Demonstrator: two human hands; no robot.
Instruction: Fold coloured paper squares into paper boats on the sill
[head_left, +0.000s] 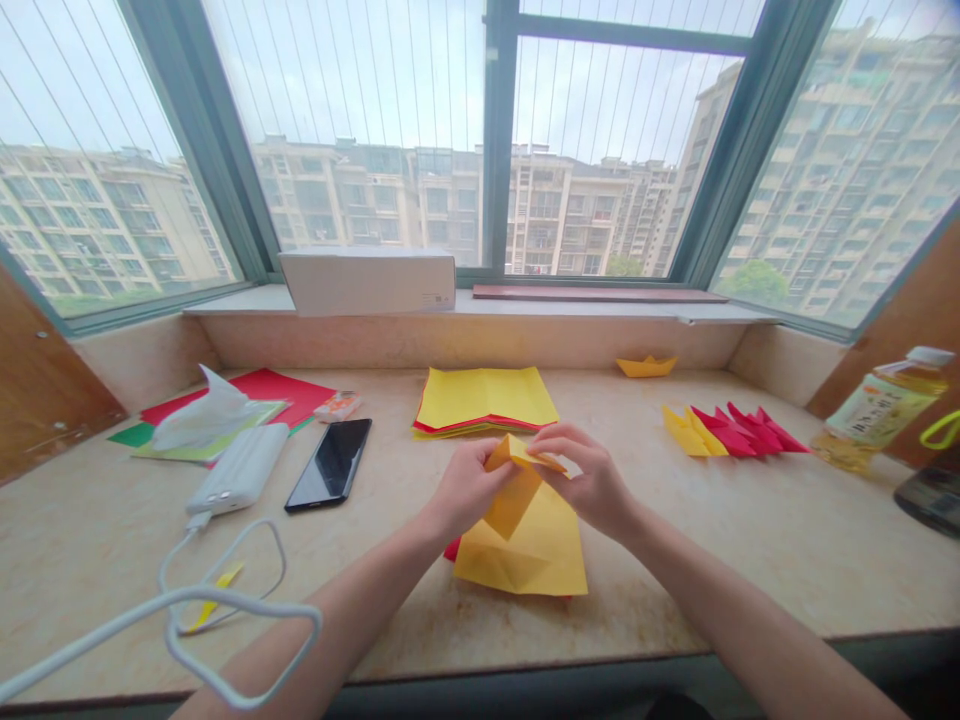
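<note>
A partly folded piece of yellow-orange paper (512, 508) is held between both hands over the counter. My left hand (471, 488) grips its left side, thumb pressed on the near face. Fingers of my right hand (586, 476) pinch a flap at its right edge. Below the hands lies a creased yellow sheet (551, 555) with red paper (452, 549) showing from under it. Just beyond them rests a stack of yellow and red sheets (486, 397). Folded yellow paper pieces (691, 432) and folded red ones (750, 430) sit to the right, near a yellow paper boat (646, 367).
At left are a black phone (330, 466), a white power bank (238, 468) with a looped white cable (247, 600), a tissue pack (202, 418) and red paper (281, 392). A drink bottle (874, 410) stands at right. A white box (367, 282) sits on the sill.
</note>
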